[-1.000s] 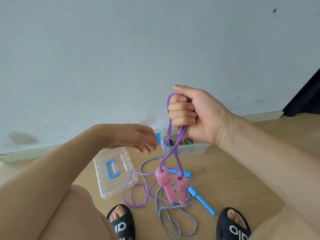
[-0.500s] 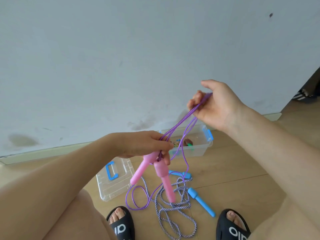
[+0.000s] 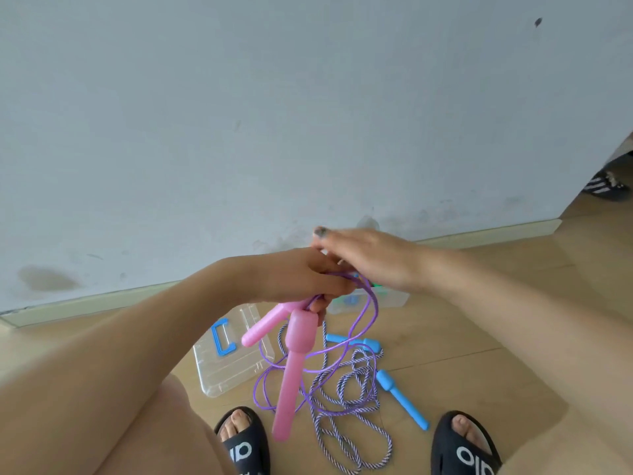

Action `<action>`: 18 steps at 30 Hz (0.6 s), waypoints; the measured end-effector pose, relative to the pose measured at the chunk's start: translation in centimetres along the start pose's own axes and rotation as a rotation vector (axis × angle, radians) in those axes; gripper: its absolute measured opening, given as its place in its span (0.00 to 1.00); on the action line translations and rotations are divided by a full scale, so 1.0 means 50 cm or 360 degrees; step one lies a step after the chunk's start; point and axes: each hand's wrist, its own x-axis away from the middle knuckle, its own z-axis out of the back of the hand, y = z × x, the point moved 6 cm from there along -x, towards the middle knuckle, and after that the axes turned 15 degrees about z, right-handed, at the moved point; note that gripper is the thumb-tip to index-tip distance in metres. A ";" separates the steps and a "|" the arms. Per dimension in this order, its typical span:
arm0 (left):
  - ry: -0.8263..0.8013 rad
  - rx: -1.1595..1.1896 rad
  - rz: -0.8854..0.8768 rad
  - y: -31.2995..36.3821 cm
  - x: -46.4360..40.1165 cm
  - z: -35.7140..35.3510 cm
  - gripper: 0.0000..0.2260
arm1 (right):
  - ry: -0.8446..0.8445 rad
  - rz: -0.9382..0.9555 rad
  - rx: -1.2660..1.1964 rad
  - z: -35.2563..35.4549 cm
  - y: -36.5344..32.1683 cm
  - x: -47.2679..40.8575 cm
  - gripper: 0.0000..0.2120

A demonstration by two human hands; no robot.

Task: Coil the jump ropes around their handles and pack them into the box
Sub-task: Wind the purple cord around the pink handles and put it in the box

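Note:
My left hand [image 3: 301, 279] grips the tops of two pink handles [image 3: 291, 368] of a purple jump rope [image 3: 368, 313], whose thin cord hangs in loops toward the floor. My right hand [image 3: 370, 258] is right beside the left, fingers stretched out and blurred, with the purple cord passing beneath it; whether it holds the cord is unclear. A second rope, striped white and purple [image 3: 346, 406] with blue handles [image 3: 400, 395], lies loose on the floor. The clear plastic box [image 3: 394, 298] stands by the wall, mostly hidden behind my hands.
The clear lid with a blue handle [image 3: 233, 354] lies flat on the wooden floor at left. My feet in black slides [image 3: 245, 443] stand at the bottom. A grey wall with a baseboard [image 3: 479, 233] runs behind. A striped sandal [image 3: 606, 186] lies at far right.
My right hand has dropped from up high down beside my left hand. The pink handles have swung lower and nearer to the camera.

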 end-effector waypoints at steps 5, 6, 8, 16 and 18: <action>-0.0021 0.0104 -0.0107 0.003 0.019 0.019 0.06 | -0.0117 -0.0126 0.0073 -0.013 0.012 0.010 0.22; 0.0014 0.0112 -0.0136 -0.003 0.018 0.027 0.04 | -0.0050 -0.0135 0.0086 -0.003 0.012 0.009 0.19; 0.0030 0.0097 -0.0179 -0.018 0.014 0.035 0.04 | 0.0103 -0.0126 -0.0018 0.019 0.015 0.008 0.15; 0.0314 -0.0069 -0.0071 -0.049 0.008 0.053 0.27 | 0.0590 -0.0189 -0.0556 0.080 0.034 0.021 0.07; 0.0447 -0.0146 -0.0085 -0.042 0.010 0.063 0.27 | 0.0613 -0.0222 -0.0542 0.089 0.043 0.026 0.09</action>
